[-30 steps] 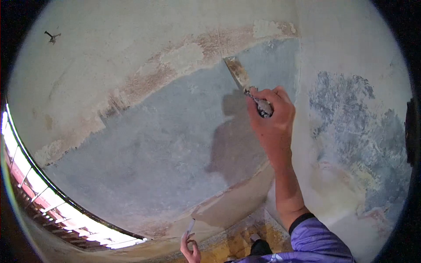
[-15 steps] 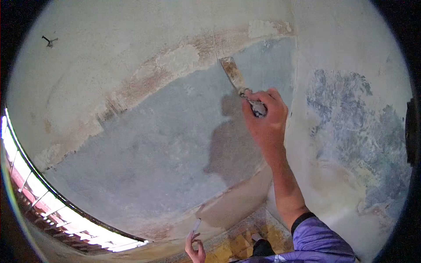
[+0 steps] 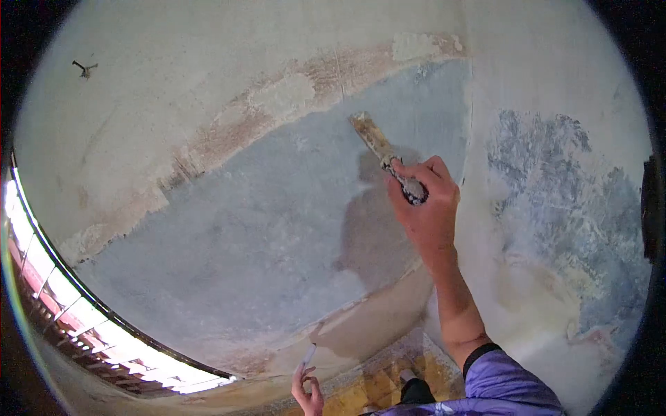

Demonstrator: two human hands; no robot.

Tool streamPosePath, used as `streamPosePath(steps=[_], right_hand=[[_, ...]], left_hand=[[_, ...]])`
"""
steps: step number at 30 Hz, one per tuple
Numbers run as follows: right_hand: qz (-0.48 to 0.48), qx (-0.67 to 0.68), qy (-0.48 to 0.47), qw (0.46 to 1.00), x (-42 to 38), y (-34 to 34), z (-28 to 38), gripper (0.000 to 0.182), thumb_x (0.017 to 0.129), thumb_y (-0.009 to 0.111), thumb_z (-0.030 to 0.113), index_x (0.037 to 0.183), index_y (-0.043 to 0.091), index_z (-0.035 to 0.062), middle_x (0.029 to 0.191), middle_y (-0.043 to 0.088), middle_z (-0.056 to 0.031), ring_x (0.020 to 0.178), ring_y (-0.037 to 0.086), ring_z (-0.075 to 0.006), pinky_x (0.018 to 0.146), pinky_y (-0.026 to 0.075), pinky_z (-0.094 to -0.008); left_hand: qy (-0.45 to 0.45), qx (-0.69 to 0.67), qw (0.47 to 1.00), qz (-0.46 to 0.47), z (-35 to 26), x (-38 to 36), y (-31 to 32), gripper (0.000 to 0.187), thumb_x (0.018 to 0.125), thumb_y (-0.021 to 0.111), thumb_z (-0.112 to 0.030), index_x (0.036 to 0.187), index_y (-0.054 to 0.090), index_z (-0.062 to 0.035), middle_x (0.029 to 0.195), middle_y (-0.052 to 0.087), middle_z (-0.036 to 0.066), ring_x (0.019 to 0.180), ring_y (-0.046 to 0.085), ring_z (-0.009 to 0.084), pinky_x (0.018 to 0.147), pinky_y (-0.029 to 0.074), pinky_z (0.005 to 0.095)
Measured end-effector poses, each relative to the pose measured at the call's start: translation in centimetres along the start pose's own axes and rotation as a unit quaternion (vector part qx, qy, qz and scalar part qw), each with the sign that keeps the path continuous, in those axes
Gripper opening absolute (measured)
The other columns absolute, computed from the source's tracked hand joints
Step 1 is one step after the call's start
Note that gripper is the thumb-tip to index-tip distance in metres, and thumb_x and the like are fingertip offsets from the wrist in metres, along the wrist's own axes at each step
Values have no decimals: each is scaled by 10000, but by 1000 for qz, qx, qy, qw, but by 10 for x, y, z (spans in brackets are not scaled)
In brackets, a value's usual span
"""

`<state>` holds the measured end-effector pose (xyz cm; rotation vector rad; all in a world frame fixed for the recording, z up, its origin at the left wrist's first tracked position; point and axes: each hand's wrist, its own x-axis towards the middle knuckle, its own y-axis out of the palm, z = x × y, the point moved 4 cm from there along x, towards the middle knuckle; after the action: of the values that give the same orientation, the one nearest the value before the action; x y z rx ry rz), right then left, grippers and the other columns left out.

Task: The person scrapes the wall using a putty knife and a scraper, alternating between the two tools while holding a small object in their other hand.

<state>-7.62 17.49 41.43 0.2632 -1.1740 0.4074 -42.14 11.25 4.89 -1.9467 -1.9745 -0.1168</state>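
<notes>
My right hand (image 3: pixel 431 204) is closed around the handle of a putty knife (image 3: pixel 372 136). Its blade, stained brown and white, points up and left against the grey-blue patch (image 3: pixel 250 229) of the wall, a little below the rough brownish band (image 3: pixel 277 97). Low in the view, my left hand (image 3: pixel 308 394) is closed on a slim, pale, flat-looking object (image 3: pixel 309 355) whose kind does not show. That object sticks upward from the fingers, in front of the wall's lower edge.
A barred window (image 3: pixel 76 319) opens at lower left. A nail or hook (image 3: pixel 84 68) juts from the upper left wall. The right wall (image 3: pixel 534 159) has patchy grey-blue paint and a dark object (image 3: pixel 650 208) at its edge. Yellowish floor (image 3: pixel 368 392) shows below.
My right hand has drawn the putty knife down and slightly right, so its blade has left the edge of the brownish band. My left hand has hardly moved.
</notes>
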Motion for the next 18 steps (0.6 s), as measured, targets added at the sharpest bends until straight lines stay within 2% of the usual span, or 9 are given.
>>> streamPosePath(steps=[2,5,8,11,12,16,18], right_hand=[[2,-14,-7,1000,5,1,-1,188,718,750,41,899,699,40,758,560,-108,665,560,-241,619,468,-351],[1,-15,3,1000,16,9,-7,204,711,752,46,909,703,43,760,562,-107,681,571,-241,626,465,-353],[21,-2,26,999,9,2,-4,204,706,754,56,902,700,43,767,559,-105,696,586,-246,630,462,-359],[29,13,11,999,6,-2,-3,193,710,747,58,896,696,45,792,554,-111,714,595,-253,647,465,-359],[28,13,6,1000,28,-2,-1,192,711,745,55,897,695,47,805,553,-117,722,598,-259,657,469,-360],[58,-11,26,998,16,-2,-4,218,709,723,32,923,691,54,852,556,-153,765,608,-314,691,487,-394],[120,-46,17,992,-11,-8,-12,268,697,728,27,959,681,58,843,550,-135,763,588,-318,695,475,-380]], left_hand=[[1,-9,1000,0,-8,-1,5,433,932,544,-99,1349,473,-9,1218,597,163,995,624,226,802,496,309],[57,14,997,-44,0,-2,8,447,841,510,56,1287,501,29,1090,637,177,903,653,233,740,490,307],[47,41,997,-56,-1,-8,10,462,806,488,84,1265,518,41,1084,641,189,918,654,234,722,502,286],[56,23,996,-59,-5,-13,13,451,858,453,57,1306,494,32,1111,641,166,911,625,208,716,467,258],[57,20,997,-47,-10,-9,17,458,851,458,58,1306,495,29,1102,643,168,911,629,209,717,469,261],[55,16,998,-5,-13,-18,21,479,827,486,51,1304,498,23,1073,649,178,913,633,204,722,472,272],[68,13,998,0,-14,-17,24,477,821,501,41,1297,503,23,1066,651,177,921,633,204,731,476,280]])
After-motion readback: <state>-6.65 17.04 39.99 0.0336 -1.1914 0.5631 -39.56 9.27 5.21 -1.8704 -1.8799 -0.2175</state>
